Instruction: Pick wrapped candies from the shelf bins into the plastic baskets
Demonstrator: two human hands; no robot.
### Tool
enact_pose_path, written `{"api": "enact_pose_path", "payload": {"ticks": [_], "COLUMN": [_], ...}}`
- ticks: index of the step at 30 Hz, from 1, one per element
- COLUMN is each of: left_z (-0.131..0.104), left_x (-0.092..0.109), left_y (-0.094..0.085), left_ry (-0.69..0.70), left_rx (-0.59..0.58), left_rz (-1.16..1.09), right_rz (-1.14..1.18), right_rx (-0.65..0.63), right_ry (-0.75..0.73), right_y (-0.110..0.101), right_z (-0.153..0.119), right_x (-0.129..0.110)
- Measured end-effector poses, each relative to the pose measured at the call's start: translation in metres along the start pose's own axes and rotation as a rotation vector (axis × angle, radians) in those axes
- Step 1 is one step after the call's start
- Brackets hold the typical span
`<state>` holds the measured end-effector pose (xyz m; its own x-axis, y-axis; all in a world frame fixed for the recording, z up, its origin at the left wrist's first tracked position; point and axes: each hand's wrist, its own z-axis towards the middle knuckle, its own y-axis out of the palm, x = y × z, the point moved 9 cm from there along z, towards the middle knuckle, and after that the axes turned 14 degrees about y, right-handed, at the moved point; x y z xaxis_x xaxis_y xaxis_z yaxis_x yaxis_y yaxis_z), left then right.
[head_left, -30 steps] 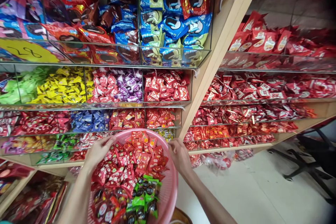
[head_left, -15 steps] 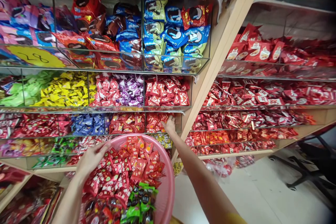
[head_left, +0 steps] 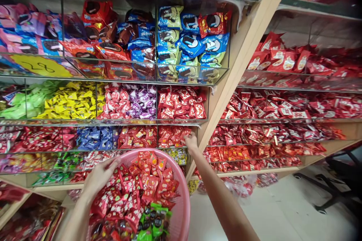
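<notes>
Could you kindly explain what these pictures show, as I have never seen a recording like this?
There is no machine here: a person works bare-handed, seen by one camera worn on the head, looking forward and down. The left hand is at the rim of a pink basket, which holds red packets and green packets, among others. The right hand reaches to red sweets on the shelves; whether its fingers hold any is too small to tell. Other wrapped goods fill the shelves, such as yellow sweets and blue sweets.
</notes>
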<state>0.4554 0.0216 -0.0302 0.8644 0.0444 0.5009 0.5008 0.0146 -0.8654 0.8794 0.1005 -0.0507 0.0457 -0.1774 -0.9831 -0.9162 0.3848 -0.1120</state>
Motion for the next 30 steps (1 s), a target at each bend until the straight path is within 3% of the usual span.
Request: {"api": "enact_pose_path", "payload": {"ticks": [2, 5, 7, 12, 15, 18, 23, 30], "left_z": [0.001, 0.002, 0.003, 0.007, 0.009, 0.009, 0.007, 0.005], "left_x": [0.007, 0.017, 0.021, 0.022, 0.020, 0.019, 0.021, 0.024], "left_y": [0.000, -0.001, 0.001, 0.008, 0.011, 0.012, 0.009, 0.006], "left_ry": [0.003, 0.017, 0.028, 0.048, 0.058, 0.067, 0.089, 0.081], "left_rx": [0.001, 0.008, 0.000, -0.018, -0.012, -0.010, 0.009, 0.006], "left_rz": [0.003, 0.004, 0.005, 0.002, -0.001, -0.005, -0.015, -0.005], "right_rz": [0.168, 0.555, 0.628, 0.454, 0.302, 0.261, 0.388, 0.791], "right_rx": [-0.071, -0.316, -0.421, -0.559, -0.563, -0.570, -0.632, -0.847], "right_ry": [0.052, 0.174, 0.222, 0.169, 0.057, 0.067, 0.272, 0.676], "right_y": [-0.001, 0.007, 0.011, 0.012, 0.007, 0.004, 0.011, 0.050], "right_z": [-0.020, -0.058, -0.083, -0.126, -0.141, -0.152, -0.168, -0.201], "right_x": [0.001, -0.002, -0.009, -0.027, -0.037, -0.038, -0.023, 0.007]}}
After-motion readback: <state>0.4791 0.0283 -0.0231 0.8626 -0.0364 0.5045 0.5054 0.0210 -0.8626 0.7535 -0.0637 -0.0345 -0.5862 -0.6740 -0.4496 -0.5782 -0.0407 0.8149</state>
